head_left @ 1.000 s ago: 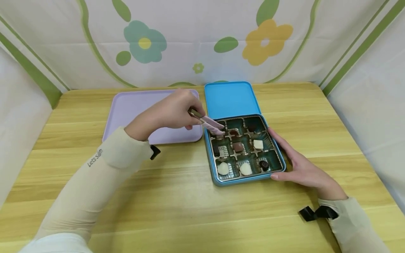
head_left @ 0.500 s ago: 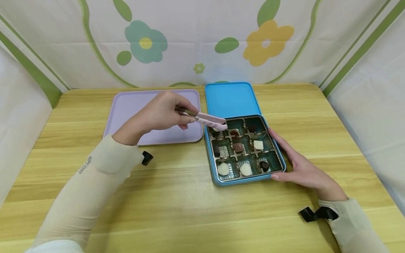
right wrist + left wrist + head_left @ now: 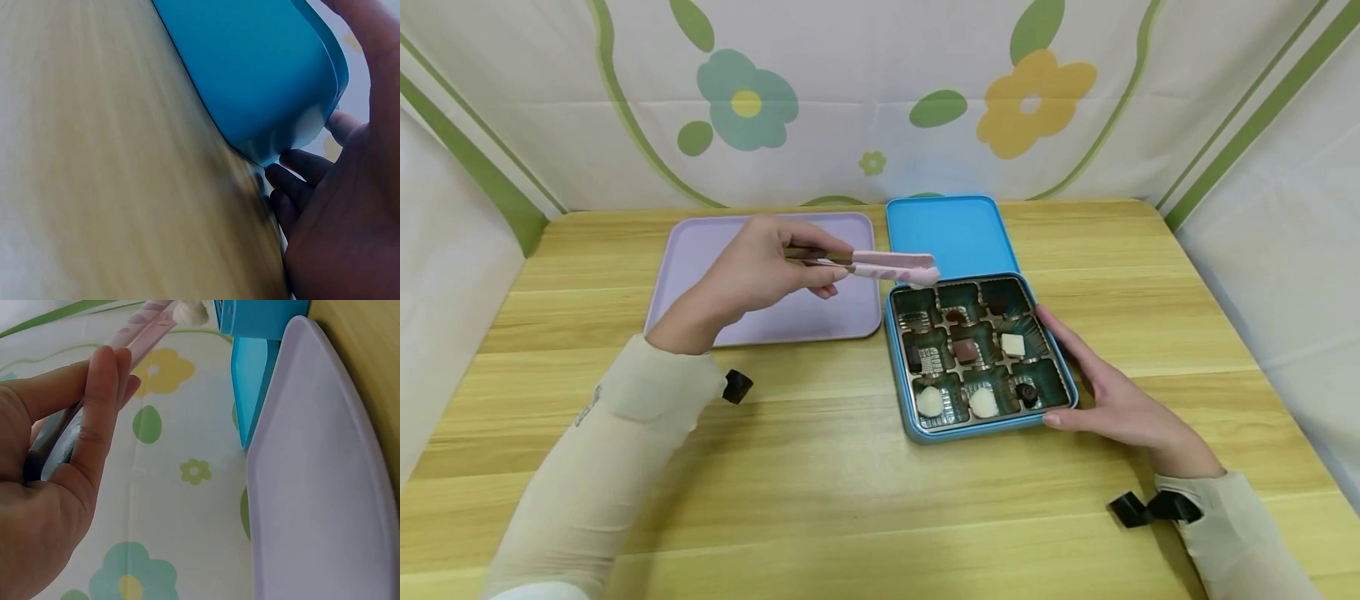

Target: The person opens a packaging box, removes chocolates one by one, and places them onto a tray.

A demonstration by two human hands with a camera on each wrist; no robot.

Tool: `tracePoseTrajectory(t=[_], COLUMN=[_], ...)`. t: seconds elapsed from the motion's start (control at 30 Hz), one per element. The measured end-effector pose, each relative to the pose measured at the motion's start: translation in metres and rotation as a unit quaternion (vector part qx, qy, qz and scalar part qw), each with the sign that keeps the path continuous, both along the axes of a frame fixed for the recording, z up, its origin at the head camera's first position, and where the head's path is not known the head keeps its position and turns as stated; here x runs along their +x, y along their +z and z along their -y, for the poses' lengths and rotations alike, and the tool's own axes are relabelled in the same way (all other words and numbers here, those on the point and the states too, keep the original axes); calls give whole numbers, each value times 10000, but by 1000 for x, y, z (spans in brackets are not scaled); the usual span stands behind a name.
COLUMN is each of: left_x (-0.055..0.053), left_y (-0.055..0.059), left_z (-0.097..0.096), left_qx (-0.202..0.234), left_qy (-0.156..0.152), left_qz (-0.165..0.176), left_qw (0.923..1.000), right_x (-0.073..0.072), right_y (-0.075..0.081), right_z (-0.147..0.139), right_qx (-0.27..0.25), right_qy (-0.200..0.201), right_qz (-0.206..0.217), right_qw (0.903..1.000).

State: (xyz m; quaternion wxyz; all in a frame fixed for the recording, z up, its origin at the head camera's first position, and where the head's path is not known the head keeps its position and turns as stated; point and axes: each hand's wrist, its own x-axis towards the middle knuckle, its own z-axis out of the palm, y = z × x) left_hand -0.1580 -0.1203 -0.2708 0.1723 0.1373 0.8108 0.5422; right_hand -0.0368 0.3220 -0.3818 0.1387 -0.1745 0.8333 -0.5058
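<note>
My left hand [image 3: 752,271] pinches a pair of pink tongs [image 3: 895,273] by the dark handle. Between their tips is a white chocolate [image 3: 190,311], clearest in the left wrist view and mostly hidden in the head view. The tips hover above the back left corner of a blue tin [image 3: 898,392] with a divided insert. Inside lie several chocolates, among them a brown square [image 3: 966,351], a white square [image 3: 1012,345] and a dark round one [image 3: 1026,393]. My right hand [image 3: 1116,396] rests on the tin's right side, fingers extended, thumb at the front corner.
A lilac tray [image 3: 775,325] lies left of the tin, partly beneath my left hand in the head view. Behind the tin, its blue lid [image 3: 951,237] lies folded back. A flowered cloth [image 3: 865,100] hangs along the table's far edge.
My left hand has moved left and up with the tongs, lifting the white chocolate from the tin's back left compartment. The right hand and the tin have stayed in place.
</note>
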Motion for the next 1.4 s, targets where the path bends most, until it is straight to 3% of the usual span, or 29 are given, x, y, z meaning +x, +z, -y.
tracePoseTrajectory(t=[0.2,0.47,0.63,1.13,1.4], left_x=[0,-2,-6,-36,-45], left_y=[-12,-22,-31,-60,-69], left_z=[12,30,38,44,45], left_qx=[324,305,580,810,966], left_qy=[208,565,720,1351,1612], left_qz=[-50,-101,-59,311,469], left_qw=[9992,9979,9957,9870,9811], right_x=[0,-1,-2,2,0], right_y=[-1,-2,-3,-2,-5], right_z=[-2,-4,-5,-6,-6], right_qx=[24,-61,-51,110,172], right_qy=[45,95,97,98,-45], right_qz=[-88,-170,-218,-315,-267], right_qw=[9999,9998,9997,9994,9995])
